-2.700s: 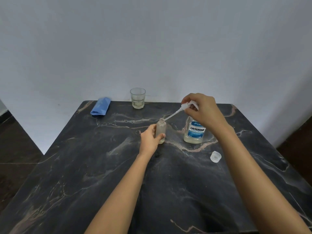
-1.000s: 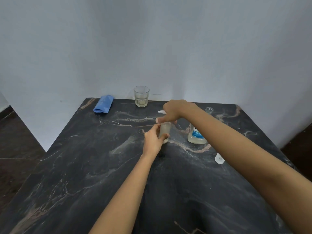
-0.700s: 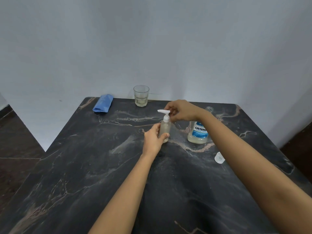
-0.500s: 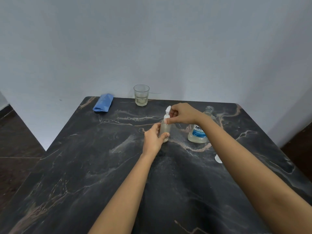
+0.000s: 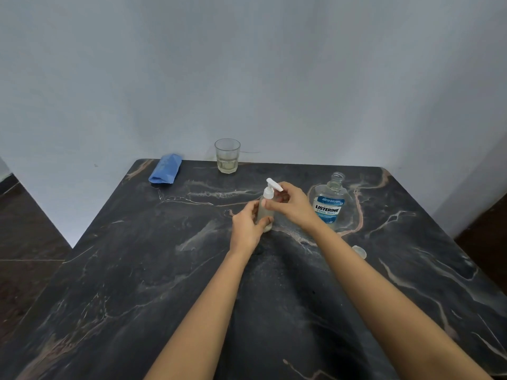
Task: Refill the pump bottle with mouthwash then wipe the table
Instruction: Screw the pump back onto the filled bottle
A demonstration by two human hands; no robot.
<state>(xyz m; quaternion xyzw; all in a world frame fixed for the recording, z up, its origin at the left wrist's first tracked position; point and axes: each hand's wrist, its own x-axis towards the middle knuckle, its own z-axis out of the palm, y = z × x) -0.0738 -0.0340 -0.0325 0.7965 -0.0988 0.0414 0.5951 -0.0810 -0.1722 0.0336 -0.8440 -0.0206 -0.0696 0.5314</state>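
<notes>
Pump bottle point(image 5: 265, 212) held upright on the worktop point(image 5: 137, 270)

Its clear body is clasped by the left hand point(image 5: 247, 229); its white pump collar is pinched by the right hand point(image 5: 290, 204); the nozzle, earlier pointing up, is now turned rightward.

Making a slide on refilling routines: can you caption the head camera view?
Left hand steadies the pump bottle while right hand twists its pump head, uncapped mouthwash bottle alongside.

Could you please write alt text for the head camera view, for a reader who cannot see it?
A left hand steadies a small pump bottle on a dark marble table while the right hand grips its white pump top. An uncapped Listerine bottle stands beside it; a glass and blue cloth sit at the far edge.
</notes>
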